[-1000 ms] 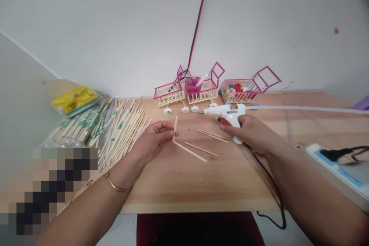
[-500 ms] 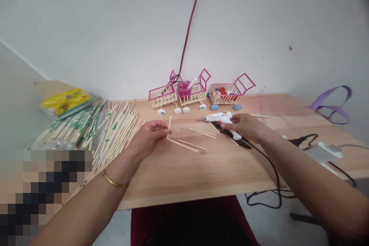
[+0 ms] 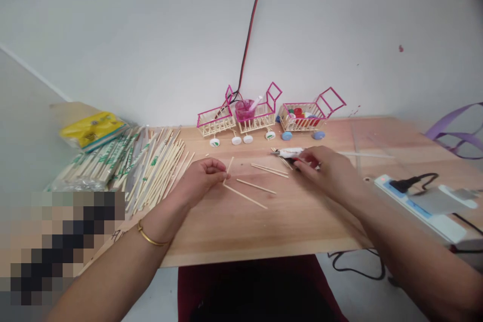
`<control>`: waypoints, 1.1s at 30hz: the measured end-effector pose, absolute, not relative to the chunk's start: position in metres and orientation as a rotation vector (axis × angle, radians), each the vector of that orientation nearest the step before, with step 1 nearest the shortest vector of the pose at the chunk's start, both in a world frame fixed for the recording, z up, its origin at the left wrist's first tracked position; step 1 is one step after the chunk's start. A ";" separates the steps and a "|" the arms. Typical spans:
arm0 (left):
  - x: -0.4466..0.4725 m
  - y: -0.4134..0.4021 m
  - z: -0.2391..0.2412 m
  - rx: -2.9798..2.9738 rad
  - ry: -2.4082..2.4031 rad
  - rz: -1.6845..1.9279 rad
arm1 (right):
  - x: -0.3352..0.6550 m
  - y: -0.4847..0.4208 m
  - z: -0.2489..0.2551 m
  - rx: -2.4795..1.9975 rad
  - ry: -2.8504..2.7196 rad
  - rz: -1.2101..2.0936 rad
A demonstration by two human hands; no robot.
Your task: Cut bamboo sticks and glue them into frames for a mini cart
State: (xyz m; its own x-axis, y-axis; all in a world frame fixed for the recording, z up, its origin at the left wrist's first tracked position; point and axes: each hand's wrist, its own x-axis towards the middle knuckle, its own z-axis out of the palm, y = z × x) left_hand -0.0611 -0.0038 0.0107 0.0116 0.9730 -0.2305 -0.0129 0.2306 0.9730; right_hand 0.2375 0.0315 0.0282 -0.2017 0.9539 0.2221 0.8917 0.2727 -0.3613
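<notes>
My left hand (image 3: 204, 177) pinches a short wooden stick (image 3: 230, 167) between thumb and fingers. At its lower end this stick meets a longer wooden stick (image 3: 247, 197), which slants off to the right over the table; whether they are fixed together I cannot tell. My right hand (image 3: 325, 170) curls over a white hot glue gun (image 3: 291, 152), its nozzle pointing left. The hand hides the gun's handle. Between my hands lie a few loose sticks (image 3: 256, 186).
Behind stand three small stick carts (image 3: 256, 123) with pink trim and round wheels. A pile of sticks (image 3: 166, 171) and wrapped bundles (image 3: 109, 163) occupy the left side. A power strip (image 3: 418, 209) with a black plug lies at right, near a purple ribbon (image 3: 453, 126).
The glue gun's handle was visible before; now my right hand covers it and the gun sits flatter. My left hand keeps its pinch. The view has shifted slightly, showing more of the power strip.
</notes>
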 end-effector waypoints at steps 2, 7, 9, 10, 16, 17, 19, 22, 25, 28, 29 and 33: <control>-0.060 -0.006 0.015 1.068 1.374 0.967 | 0.220 0.025 0.027 -1.462 -2.337 0.402; -0.060 -0.006 0.016 1.359 1.584 0.783 | 0.182 0.020 0.016 -1.328 -2.583 0.543; -0.060 -0.005 0.013 1.483 1.624 0.730 | 0.174 0.020 0.012 -1.327 -2.644 0.528; -0.060 -0.005 0.012 1.529 1.633 0.708 | 0.172 0.020 0.011 -1.327 -2.668 0.525; -0.057 -0.006 0.006 1.640 1.658 0.659 | 0.167 0.019 0.009 -1.370 -2.743 0.472; -0.057 -0.006 0.005 1.642 1.660 0.671 | 0.167 0.018 0.008 -1.371 -2.735 0.484; -0.056 -0.006 0.004 1.649 1.665 0.694 | 0.167 0.018 0.009 -1.369 -2.686 0.546; -0.056 -0.007 0.004 1.705 1.688 0.662 | 0.168 0.017 0.010 -1.336 -2.585 0.694; -0.056 -0.007 0.005 1.813 1.713 0.619 | 0.168 0.016 0.010 -1.248 -2.541 0.777; -0.054 -0.008 0.007 1.895 1.721 0.591 | 0.167 0.018 0.007 -1.154 -2.553 0.772; -0.054 -0.008 0.008 1.909 1.722 0.581 | 0.167 0.018 0.005 -1.140 -2.552 0.764; -0.051 -0.008 0.011 1.924 1.745 0.547 | 0.167 0.020 0.001 -1.132 -2.538 0.744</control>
State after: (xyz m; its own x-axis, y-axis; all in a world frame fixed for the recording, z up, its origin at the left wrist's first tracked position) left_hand -0.0510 -0.0081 0.0106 0.1059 0.9940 -0.0264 0.8013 -0.0696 0.5943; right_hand 0.1669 0.0195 0.0010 -0.6610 0.7498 0.0305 0.6145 0.5643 -0.5513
